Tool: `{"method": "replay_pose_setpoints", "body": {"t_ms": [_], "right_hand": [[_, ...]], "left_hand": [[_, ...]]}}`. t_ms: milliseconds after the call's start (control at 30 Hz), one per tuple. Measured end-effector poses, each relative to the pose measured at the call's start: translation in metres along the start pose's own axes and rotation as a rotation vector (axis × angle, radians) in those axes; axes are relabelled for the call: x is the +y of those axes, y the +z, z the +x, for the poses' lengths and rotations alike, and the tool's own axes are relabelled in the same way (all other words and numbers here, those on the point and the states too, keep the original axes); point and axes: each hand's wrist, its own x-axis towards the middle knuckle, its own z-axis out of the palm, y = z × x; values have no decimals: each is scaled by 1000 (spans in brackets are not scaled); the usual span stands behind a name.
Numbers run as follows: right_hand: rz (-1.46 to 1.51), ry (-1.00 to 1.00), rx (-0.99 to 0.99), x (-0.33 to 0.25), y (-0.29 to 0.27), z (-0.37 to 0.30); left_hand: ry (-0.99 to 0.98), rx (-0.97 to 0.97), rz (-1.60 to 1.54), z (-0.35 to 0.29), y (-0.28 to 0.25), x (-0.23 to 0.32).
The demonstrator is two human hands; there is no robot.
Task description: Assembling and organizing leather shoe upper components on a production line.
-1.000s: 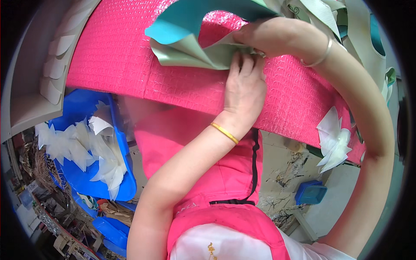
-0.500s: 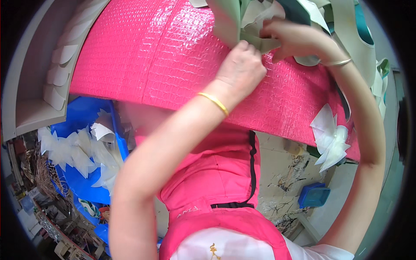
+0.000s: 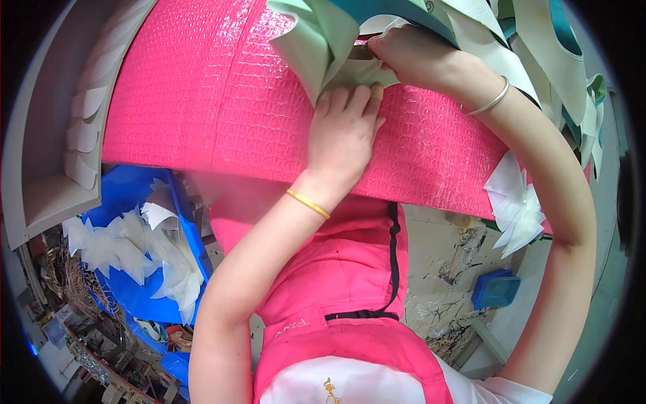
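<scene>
My left hand (image 3: 343, 131) lies palm down with its fingers stretched out, the fingertips on the near edge of a pale green sheet piece (image 3: 367, 73) on the pink table cover (image 3: 256, 114). Just beyond it, my right hand (image 3: 420, 57) is closed, its fingers curled down over the same piece. A small brownish bit (image 3: 361, 52) shows by its fingertips, but what the fingers grip cannot be made out. To the left of the piece, a folded pale green flap (image 3: 316, 50) stands up. A teal-backed piece (image 3: 397, 15) arches over at the far edge.
More pale green cut pieces (image 3: 484, 50) are heaped at the far right. White pointed pieces (image 3: 515, 205) hang at the table's near right edge; others (image 3: 128, 242) lie in a blue bin (image 3: 145, 293) at lower left. A grey shelf (image 3: 40, 135) holds stacked pieces. A small blue tray (image 3: 498, 291) sits below right.
My left hand has moved left and nearer, from a closed grip to fingers laid flat. My right hand has shifted left and curled closed. The green sheets have swung left.
</scene>
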Motion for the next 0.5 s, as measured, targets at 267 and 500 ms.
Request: {"method": "replay_pose_setpoints", "body": {"t_ms": [267, 500], "right_hand": [[99, -72, 50, 7, -4, -5], [197, -466, 343, 46, -15, -42]], "left_hand": [[-25, 187, -83, 7, 18, 2], [440, 3, 421, 44, -10, -4]]}}
